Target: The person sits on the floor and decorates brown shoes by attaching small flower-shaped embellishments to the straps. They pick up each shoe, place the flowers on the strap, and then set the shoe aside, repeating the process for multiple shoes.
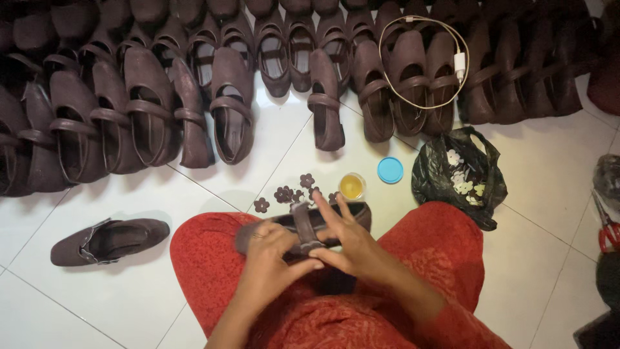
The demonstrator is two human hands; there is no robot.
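Observation:
A dark brown strapped shoe [349, 213] lies across my lap over red patterned cloth [439, 252]. My left hand [268, 258] grips its near side, thumb reaching toward the strap. My right hand [349, 242] presses on the strap at the shoe's middle with fingers spread. Just beyond the shoe, small brown flower-shaped pieces [284, 194] lie on the white tile floor beside a small open cup of yellow liquid [352, 186] and its blue lid [390, 170].
Rows of matching brown shoes [232, 103] line the far floor. A white charger cable [423, 61] lies on some of them. A single shoe [110, 241] sits at left. A black bag with white flower pieces [460, 171] is at right, red-handled scissors [606, 229] further right.

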